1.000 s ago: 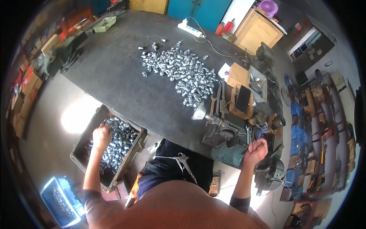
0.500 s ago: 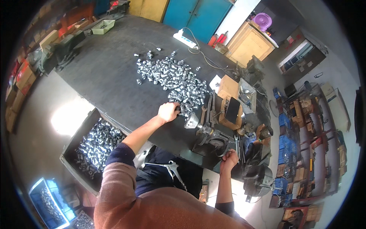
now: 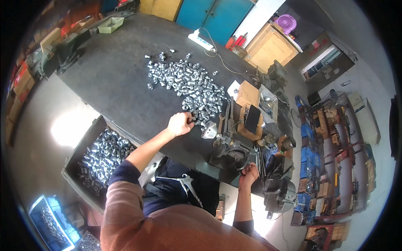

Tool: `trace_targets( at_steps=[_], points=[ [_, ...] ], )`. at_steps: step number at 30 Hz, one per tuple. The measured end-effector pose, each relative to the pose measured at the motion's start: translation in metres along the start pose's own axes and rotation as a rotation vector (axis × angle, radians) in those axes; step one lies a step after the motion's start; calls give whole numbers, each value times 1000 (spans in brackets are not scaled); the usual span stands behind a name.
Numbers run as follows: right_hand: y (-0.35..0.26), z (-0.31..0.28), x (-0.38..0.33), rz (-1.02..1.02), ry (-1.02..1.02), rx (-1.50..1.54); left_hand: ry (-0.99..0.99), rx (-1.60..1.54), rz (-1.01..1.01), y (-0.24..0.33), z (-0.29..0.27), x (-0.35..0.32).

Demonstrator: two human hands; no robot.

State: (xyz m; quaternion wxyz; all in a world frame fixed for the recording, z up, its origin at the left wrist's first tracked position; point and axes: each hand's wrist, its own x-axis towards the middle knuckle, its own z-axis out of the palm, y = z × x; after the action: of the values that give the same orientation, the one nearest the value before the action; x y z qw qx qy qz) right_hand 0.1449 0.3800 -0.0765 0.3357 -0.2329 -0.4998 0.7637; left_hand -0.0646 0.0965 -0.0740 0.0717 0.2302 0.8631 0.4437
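On the near edge of the dark workbench (image 3: pixel 113 75), the left hand (image 3: pixel 180 124) is curled over a small metal fitting (image 3: pixel 195 120) at the fringe of the pile of shiny fittings (image 3: pixel 188 85), fingers drawn together around it; whether the piece is fully gripped or only touched is hard to tell at this size. The right hand (image 3: pixel 249 172) is closed in a fist around the handle of the bench-mounted press (image 3: pixel 230 144), just right of where the left hand works. Judging by this, the step in hand is bringing one fitting to the tool, and the next move would call for seating the piece squarely under the press with the fingers well out of the way before the handle is worked. Below the bench on the left, a dark crate of fittings (image 3: pixel 98 161) stands on the floor, and a blue bin (image 3: pixel 48 221) sits farther down. A cardboard box (image 3: pixel 248 94) and a white power strip (image 3: pixel 201 40) lie on the bench's far side. Blue cabinet doors (image 3: pixel 213 14), a wooden crate (image 3: pixel 270 46) and cluttered shelves (image 3: pixel 331 146) ring the workshop.
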Motion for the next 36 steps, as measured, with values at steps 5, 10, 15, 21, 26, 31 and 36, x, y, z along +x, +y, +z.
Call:
trace_targets(
  at_steps=[5,10,15,21,26,31,36],
  points=[
    [-3,-1,-2,16,34,-49,-110,-1039,12,40,-37,-39],
    [-2,0,-1,20,67,-41,-80,-994,139,71,-45,-49],
    [-1,-3,-4,-6,59,-33,-64,-917,116,65,-39,-45],
    [-30,-2,-19,-2,-9,-36,-126,-869,189,64,-44,-40],
    [-78,23,-7,-84,-136,1,-119,-937,212,63,-38,-42],
    [-78,57,57,-86,-70,57,-57,-891,229,66,-35,-46],
    [-7,22,113,-228,-81,-107,-12,-882,247,73,-29,-44]
  ],
)
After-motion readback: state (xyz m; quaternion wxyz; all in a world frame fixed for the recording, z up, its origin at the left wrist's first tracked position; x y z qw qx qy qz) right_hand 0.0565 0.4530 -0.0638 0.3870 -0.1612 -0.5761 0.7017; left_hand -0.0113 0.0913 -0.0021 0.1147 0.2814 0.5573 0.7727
